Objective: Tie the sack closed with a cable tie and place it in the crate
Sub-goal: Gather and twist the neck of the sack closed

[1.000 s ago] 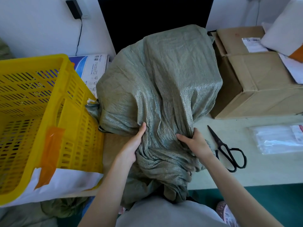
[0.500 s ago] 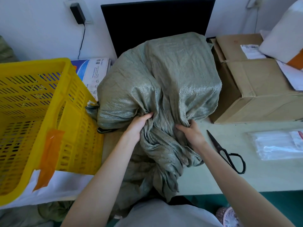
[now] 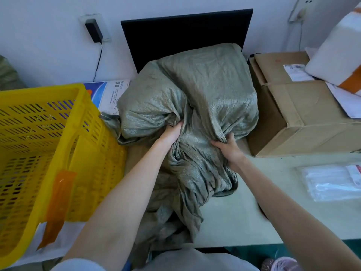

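On the pale table, in the middle of the scene, sits a bulky grey-green sack, its full body toward the far side and its loose, crumpled mouth trailing toward the near edge and over it. Both hands are dug into the fabric where the full part narrows. The left hand is closed on a gathered bunch of cloth on the left side of the neck, fingers buried in the folds. The right hand is clenched on the cloth at the right side of the neck, thumb on top. Between the two hands the fabric is drawn into tight pleats.

Just left of the sack stands a yellow slotted crate, tilted, with a strip of orange tape on its near wall; the sack is outside it, on the table. To the right, touching the sack's far right side, is a brown cardboard box. Nearer on the right lies a clear plastic packet with white contents that cannot be made out. A black panel leans against the wall behind the sack.
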The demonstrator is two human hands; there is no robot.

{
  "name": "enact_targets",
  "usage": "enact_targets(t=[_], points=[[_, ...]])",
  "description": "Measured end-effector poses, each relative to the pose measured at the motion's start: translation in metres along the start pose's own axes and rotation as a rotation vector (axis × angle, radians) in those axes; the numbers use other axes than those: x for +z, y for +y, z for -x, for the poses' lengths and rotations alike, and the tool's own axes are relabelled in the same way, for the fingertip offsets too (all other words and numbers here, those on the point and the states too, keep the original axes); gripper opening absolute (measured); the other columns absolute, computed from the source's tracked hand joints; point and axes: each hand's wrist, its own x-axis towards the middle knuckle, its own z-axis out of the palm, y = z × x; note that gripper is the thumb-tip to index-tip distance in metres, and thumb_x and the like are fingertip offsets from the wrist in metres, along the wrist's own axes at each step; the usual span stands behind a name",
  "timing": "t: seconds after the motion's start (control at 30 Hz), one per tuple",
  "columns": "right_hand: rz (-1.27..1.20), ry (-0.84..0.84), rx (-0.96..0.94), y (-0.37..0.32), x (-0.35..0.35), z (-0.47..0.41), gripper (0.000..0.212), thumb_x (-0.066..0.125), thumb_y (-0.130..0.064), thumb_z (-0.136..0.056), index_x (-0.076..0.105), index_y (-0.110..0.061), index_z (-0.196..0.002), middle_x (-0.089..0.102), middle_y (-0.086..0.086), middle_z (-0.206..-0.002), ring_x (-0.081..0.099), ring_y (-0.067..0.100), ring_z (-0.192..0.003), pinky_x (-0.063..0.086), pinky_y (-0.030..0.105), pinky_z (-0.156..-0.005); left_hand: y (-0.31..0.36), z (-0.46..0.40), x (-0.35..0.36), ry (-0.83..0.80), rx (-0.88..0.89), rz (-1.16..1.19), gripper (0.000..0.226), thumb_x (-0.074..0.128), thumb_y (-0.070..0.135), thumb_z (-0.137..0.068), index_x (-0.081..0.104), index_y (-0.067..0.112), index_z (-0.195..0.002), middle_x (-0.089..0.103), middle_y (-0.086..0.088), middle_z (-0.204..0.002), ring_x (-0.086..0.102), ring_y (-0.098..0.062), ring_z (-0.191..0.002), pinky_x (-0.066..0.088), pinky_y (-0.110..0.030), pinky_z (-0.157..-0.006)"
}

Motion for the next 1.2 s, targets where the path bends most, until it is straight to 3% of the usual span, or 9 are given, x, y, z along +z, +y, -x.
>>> enact_targets(t=[0.1, 0.27, 0.37, 0.5, 0.67, 0.77, 0.93, 1.07, 1.2], points=[[0.06, -0.018, 0.035, 0.005, -0.004, -0.003, 0.065, 0.065, -0.018, -0.088, 0.022, -0.017, -0.137, 0.035, 0.005, -0.144, 0.047, 0.027, -0.122, 0.046, 0.04, -0.096, -0.007, -0.002, -0.006, -0.049, -0.043, -0.129, 0.067, 0.048, 0.05, -0.093, 0.036, 0.01, -0.144, 0.046, -0.012, -0.143, 0.05, -0.027, -0.125, 0.04, -0.03, -0.09], [-0.044, 0.038, 0.257, 0.006, -0.014, -0.005, 0.084, 0.085, -0.028, -0.065, 0.034, -0.013, -0.129, 0.055, 0.014, -0.119, 0.062, 0.033, -0.102, 0.055, 0.05, -0.084, -0.017, -0.007, -0.037, -0.185, -0.186, 0.073, 0.053, 0.068, 0.048, -0.08, 0.06, 0.017, -0.122, 0.064, -0.011, -0.118, 0.062, -0.026, -0.1, 0.049, -0.04, -0.087], [-0.207, 0.047, 0.344, 0.003, -0.016, -0.003, 0.057, 0.084, -0.018, -0.067, 0.05, -0.006, -0.11, 0.066, 0.02, -0.1, 0.068, 0.032, -0.085, 0.056, 0.05, -0.076, -0.025, -0.008, -0.053, -0.194, -0.209, 0.303, 0.044, 0.06, 0.055, -0.083, 0.065, 0.016, -0.1, 0.065, -0.011, -0.113, 0.061, -0.027, -0.099, 0.047, -0.042, -0.086], [-0.256, 0.02, 0.349, 0.005, -0.007, 0.0, 0.049, 0.078, -0.017, -0.075, 0.053, -0.008, -0.115, 0.068, 0.019, -0.101, 0.068, 0.032, -0.087, 0.056, 0.049, -0.076, -0.03, -0.001, -0.058, -0.195, -0.216, 0.312, 0.062, 0.054, 0.054, -0.087, 0.048, 0.014, -0.134, 0.05, -0.012, -0.138, 0.047, -0.026, -0.125, 0.036, -0.045, -0.101], [-0.141, 0.114, 0.163, 0.014, 0.014, 0.01, 0.063, 0.067, -0.02, -0.083, 0.036, -0.014, -0.137, 0.062, 0.013, -0.119, 0.062, 0.034, -0.105, 0.048, 0.053, -0.096, -0.023, 0.0, -0.05, -0.327, -0.266, -0.053, 0.085, 0.063, 0.062, -0.073, 0.038, 0.019, -0.142, 0.041, -0.009, -0.146, 0.039, -0.026, -0.133, 0.034, -0.043, -0.105], [-0.068, 0.125, 0.073, 0.017, 0.025, 0.02, 0.034, 0.053, -0.013, -0.093, 0.042, -0.015, -0.125, 0.063, 0.011, -0.107, 0.063, 0.031, -0.102, 0.05, 0.051, -0.094, -0.025, 0.001, -0.037, -0.351, -0.28, -0.391, 0.105, 0.065, 0.074, -0.054, 0.04, 0.023, -0.142, 0.041, -0.009, -0.148, 0.04, -0.029, -0.133, 0.028, -0.047, -0.112], [-0.017, 0.088, -0.018, 0.024, 0.034, 0.032, 0.035, 0.045, -0.007, -0.093, 0.043, -0.019, -0.126, 0.06, 0.008, -0.119, 0.061, 0.026, -0.105, 0.049, 0.048, -0.096, -0.027, 0.005, -0.016, -0.389, -0.269, -0.367, 0.055, 0.065, 0.04, -0.084, 0.055, 0.012, -0.13, 0.066, -0.011, -0.108, 0.063, -0.025, -0.093, 0.05, -0.034, -0.085], [-0.066, 0.104, -0.023, 0.025, 0.032, 0.032, 0.028, 0.051, -0.004, -0.091, 0.047, -0.018, -0.115, 0.065, 0.01, -0.109, 0.065, 0.025, -0.095, 0.054, 0.045, -0.086, -0.025, 0.008, -0.009, -0.285, -0.208, -0.365, 0.032, 0.059, 0.017, -0.087, 0.057, 0.004, -0.117, 0.061, -0.007, -0.079, 0.059, -0.019, -0.069, 0.047, -0.025, -0.057], [-0.145, 0.125, 0.05, 0.025, 0.028, 0.03, 0.032, 0.064, -0.011, -0.086, 0.045, -0.015, -0.112, 0.064, 0.017, -0.109, 0.066, 0.032, -0.095, 0.053, 0.051, -0.089, -0.026, 0.008, -0.005, -0.241, -0.201, -0.322, 0.037, 0.049, 0.005, -0.087, 0.053, -0.003, -0.122, 0.058, -0.011, -0.078, 0.057, -0.022, -0.068, 0.044, -0.026, -0.056]])
